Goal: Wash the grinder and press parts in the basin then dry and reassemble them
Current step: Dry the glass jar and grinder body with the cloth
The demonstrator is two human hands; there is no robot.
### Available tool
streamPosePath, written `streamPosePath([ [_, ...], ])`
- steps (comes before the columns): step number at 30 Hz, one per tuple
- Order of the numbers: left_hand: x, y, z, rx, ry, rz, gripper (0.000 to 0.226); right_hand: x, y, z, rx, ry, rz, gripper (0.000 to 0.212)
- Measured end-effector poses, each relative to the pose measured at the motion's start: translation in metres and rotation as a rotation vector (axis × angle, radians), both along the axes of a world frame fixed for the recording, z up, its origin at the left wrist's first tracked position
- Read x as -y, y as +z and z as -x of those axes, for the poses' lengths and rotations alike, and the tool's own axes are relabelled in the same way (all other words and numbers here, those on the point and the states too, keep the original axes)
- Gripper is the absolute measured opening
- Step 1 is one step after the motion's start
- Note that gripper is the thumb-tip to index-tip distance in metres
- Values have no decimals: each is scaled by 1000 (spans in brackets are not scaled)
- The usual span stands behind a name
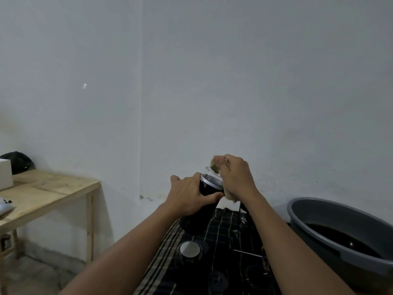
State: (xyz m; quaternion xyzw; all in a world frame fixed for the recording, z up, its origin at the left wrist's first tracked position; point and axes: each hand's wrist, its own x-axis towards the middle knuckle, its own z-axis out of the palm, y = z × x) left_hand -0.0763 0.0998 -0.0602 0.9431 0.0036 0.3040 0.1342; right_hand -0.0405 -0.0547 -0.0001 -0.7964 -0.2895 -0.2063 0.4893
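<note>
1. Two hands meet at mid-frame, raised over the far end of a checked cloth (223, 231).
2. We note the left hand (187, 194) gripping the beaker (210, 186). Its fingers and thumb wrap the dark body from the 9 o'clock side.
3. We see the right hand (236, 177) clenched round a beige rag (214, 163) at the beaker's rim, on the 1 o'clock side. The rag shows above the knuckles and again under the wrist. We cannot tell whether it reaches inside.
4. The beaker is held in the air, off the cloth. It has a clear rim above a dark body.
5. At 6 o'clock from the beaker the cloth carries loose parts. A round dark cap (190, 249) with a pale top lies at 7 o'clock and a thin metal rod (246, 252) at 5 o'clock. The other dark pieces nearer us are too dim to name.
6. At 4 o'clock from the beaker stands the grey basin (340, 216), just beside the cloth, holding dark water (340, 237).
7. At 9 o'clock, well apart, a wooden table (49, 188) stands against the wall. A white box (5, 173) sits at its left end, with a dark bag (18, 160) behind it.
</note>
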Motion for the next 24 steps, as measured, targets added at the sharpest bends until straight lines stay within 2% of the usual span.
streamPosePath([
  [1, -1, -1, 0, 5, -11, -22, 80, 0, 1, -1, 32, 19, -3, 39],
  [5, 0, 0, 0, 53, -35, -186, 78, -4, 8, -2, -61, 132, 90, 42],
  [6, 0, 0, 0, 59, -35, -188, 77, -4, 6, -1, -48, 151, 52, 42],
  [9, -2, 1, 0, 69, -24, -115, 73, -3, 2, 3, -76, 191, -336, 41],
  [10, -3, 1, -1, 65, -14, -86, 74, -3, -2, 3, -47, 224, -395, 39],
  [11, -4, 1, -1, 64, -9, -61, 75, -2, -8, 1, 12, 258, -357, 38],
  [14, -8, 2, -2, 71, -17, -13, 75, 6, -15, -3, 237, 206, 71, 40],
  [16, -10, 2, -2, 97, 20, -91, 73, 11, -12, -8, 222, 155, 248, 48],
  [18, -7, -2, 2, 95, 60, -148, 69, 9, -8, -9, 90, 149, 325, 53],
  [19, -3, -3, 4, 79, 70, -150, 67, 5, -8, -7, -5, 156, 288, 54],
  [20, 0, -5, 4, 56, 73, -142, 68, 1, -8, -7, -119, 157, 161, 53],
  [22, 3, -5, 2, 9, 100, -113, 78, -1, -6, -6, -433, 137, -345, 42],
  [24, -3, -4, -1, -14, 101, 65, 87, 11, -2, -10, -537, 96, -772, 35],
])
